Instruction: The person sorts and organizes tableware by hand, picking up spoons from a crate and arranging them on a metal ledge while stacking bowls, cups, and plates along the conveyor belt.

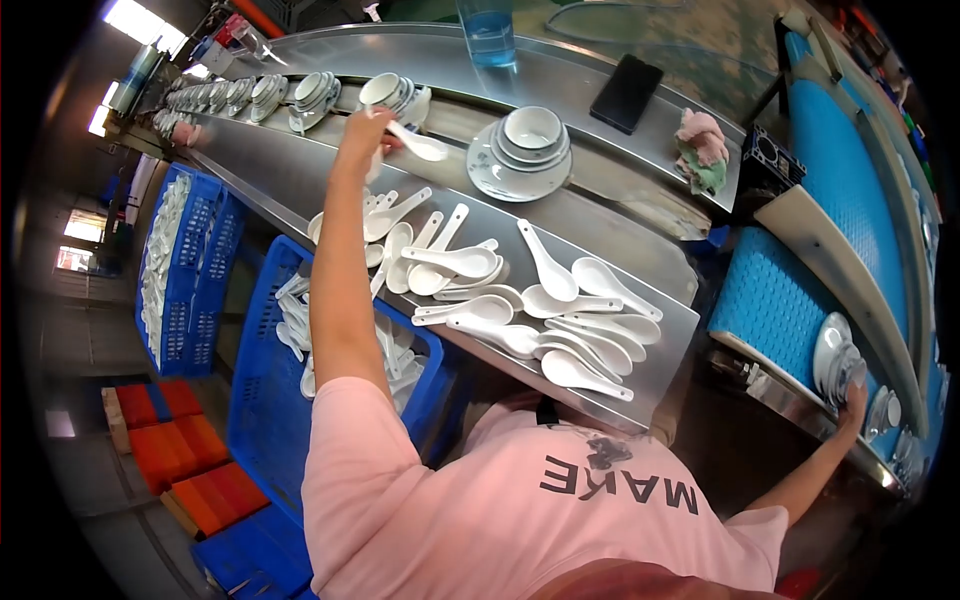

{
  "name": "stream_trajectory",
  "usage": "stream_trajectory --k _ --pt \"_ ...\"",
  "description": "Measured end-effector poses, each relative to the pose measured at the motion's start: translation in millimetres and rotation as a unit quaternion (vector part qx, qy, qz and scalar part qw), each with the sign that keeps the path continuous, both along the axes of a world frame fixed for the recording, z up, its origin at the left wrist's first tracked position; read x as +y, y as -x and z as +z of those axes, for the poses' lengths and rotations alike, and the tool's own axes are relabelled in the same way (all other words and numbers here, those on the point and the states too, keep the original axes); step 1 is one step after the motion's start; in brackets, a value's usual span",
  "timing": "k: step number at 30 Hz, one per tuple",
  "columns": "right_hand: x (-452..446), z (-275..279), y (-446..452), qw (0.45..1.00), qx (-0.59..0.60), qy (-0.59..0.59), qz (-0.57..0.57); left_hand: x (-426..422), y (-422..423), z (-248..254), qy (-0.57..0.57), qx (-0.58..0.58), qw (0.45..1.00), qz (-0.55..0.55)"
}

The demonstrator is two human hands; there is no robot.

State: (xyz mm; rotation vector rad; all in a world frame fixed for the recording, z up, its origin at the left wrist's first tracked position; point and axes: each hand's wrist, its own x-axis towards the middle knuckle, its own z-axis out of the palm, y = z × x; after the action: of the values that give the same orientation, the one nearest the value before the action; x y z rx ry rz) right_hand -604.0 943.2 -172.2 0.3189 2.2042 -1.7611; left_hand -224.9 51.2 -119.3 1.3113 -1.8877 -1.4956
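My left hand (370, 132) reaches to the far side of the metal counter, its fingers closed around a white soup spoon (420, 145). That spoon is beside a set of stacked bowls and plates (388, 92) on the conveyor line. Off to the right, my right hand (853, 408) is closed on the edge of a stack of white dishes (836, 358) that looks plastic-wrapped, on a blue belt (765, 295). Many loose white soup spoons (545, 262) lie heaped on the counter (655, 375) in front of me. Another bowl-and-plate stack (520, 155) stands nearby on the line.
More dish sets (235, 95) line the conveyor into the distance. Blue crates (245, 375) with spoons stand at the left, near orange bundles (190, 445). Along the counter's far side are a jug of blue liquid (487, 40), a black phone (627, 93) and a cloth (702, 150).
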Motion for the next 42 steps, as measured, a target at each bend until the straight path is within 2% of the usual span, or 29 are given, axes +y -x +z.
stream_trajectory --k 2,4,7,8,10,12,14,16,17,18,20,22,24,26,29,30,32,33,35,38,40,42 --pt "-65 7 -19 0.997 0.002 0.059 0.043 20 21 -9 -0.028 -0.003 0.997 -0.074" --pt "-146 17 -43 0.99 0.049 0.078 0.107 49 37 -8 -0.04 -0.012 0.994 -0.102" --pt "-254 17 -64 0.963 0.123 0.098 0.22 51 41 -9 0.131 -0.194 0.963 -0.136" --pt "-293 15 -70 0.946 0.145 0.102 0.27 42 37 -12 0.236 -0.233 0.936 -0.119" --pt "-374 15 -83 0.961 0.103 0.073 0.245 9 25 -27 0.436 -0.304 0.843 -0.08" --pt "-443 31 -106 0.939 0.115 0.067 0.316 -17 15 -34 0.439 -0.314 0.84 -0.054" --pt "-493 20 -115 0.934 0.137 -0.007 0.329 -35 15 -36 0.435 -0.316 0.843 -0.029" --pt "-521 6 -120 0.907 0.177 0.0 0.381 -58 18 -44 0.456 -0.323 0.829 -0.022" --pt "-528 -7 -119 0.899 0.183 -0.012 0.398 -68 20 -48 0.461 -0.328 0.824 -0.014" --pt "-531 23 -137 0.918 0.095 -0.039 0.383 -77 24 -48 0.464 -0.334 0.821 -0.008" --pt "-514 40 -149 0.912 0.205 -0.03 0.355 -95 30 -45 0.473 -0.352 0.807 -0.016" --pt "-474 53 -159 0.893 0.32 -0.126 0.289 -110 30 -44 0.489 -0.363 0.792 -0.041" --pt "-421 47 -162 0.809 0.491 -0.231 0.227 -126 28 -48 0.5 -0.356 0.786 -0.075" --pt "-369 33 -166 0.737 0.521 -0.387 0.192 -134 24 -50 0.468 -0.392 0.79 -0.059" --pt "-341 14 -167 0.855 0.398 -0.321 0.091 -147 13 -53 0.475 -0.354 0.804 -0.048" --pt "-343 14 -168 0.84 0.413 -0.338 0.092 -148 7 -51 0.473 -0.338 0.813 -0.039" --pt "-354 16 -168 0.81 0.449 -0.366 0.089 -161 -3 -51 0.527 -0.343 0.778 -0.013" --pt "-353 14 -168 0.843 0.41 -0.34 0.07 -155 -7 -41 0.542 -0.349 0.764 -0.004" --pt "-354 14 -167 0.838 0.404 -0.357 0.078 -125 -8 -16 0.573 -0.339 0.746 -0.003" --pt "-355 20 -169 0.827 0.393 -0.391 0.097 -47 3 18 0.619 -0.226 0.738 -0.147" --pt "-354 17 -168 0.835 0.391 -0.378 0.082 2 7 22 0.644 -0.087 0.696 -0.305" --pt "-352 14 -166 0.836 0.401 -0.366 0.084 67 14 31 0.598 -0.039 0.695 -0.398"
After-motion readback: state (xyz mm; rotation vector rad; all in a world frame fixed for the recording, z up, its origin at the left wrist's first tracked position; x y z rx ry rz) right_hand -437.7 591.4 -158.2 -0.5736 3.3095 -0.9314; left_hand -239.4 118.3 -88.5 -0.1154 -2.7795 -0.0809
